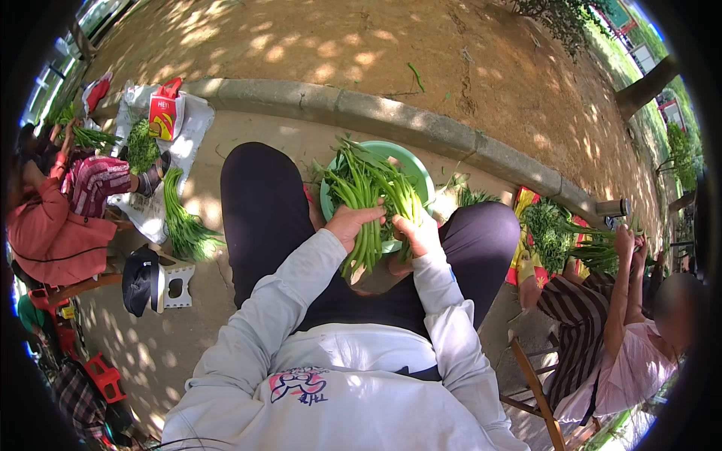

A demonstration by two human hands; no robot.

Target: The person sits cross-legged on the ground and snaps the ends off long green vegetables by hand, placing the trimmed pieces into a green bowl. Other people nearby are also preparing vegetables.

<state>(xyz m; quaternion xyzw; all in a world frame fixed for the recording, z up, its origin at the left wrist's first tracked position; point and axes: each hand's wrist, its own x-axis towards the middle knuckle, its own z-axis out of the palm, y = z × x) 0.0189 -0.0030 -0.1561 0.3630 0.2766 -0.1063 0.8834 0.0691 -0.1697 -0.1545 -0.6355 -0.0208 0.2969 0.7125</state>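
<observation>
Between my knees, my left hand (356,221) grips a thick bunch of long green leafy-vegetable stems (359,189), the thumb lying across them. My right hand (416,232) closes around a smaller bunch of paler green stems (407,196) just to the right. Both bunches fan out above a light green plastic basin (420,163), their leafy tops reaching over its rim. Stem ends from the left bunch hang down below my left hand. Leaves and stems cover most of the basin's inside, so its contents are partly hidden.
A concrete kerb (395,115) curves beyond the basin. At left are a seated person (62,225), stem vegetables (183,220), a red-and-white bag (167,113) and a plastic stool (176,282). At right another person (620,349) holds greens near a leafy pile (546,231) and a metal cup (613,208).
</observation>
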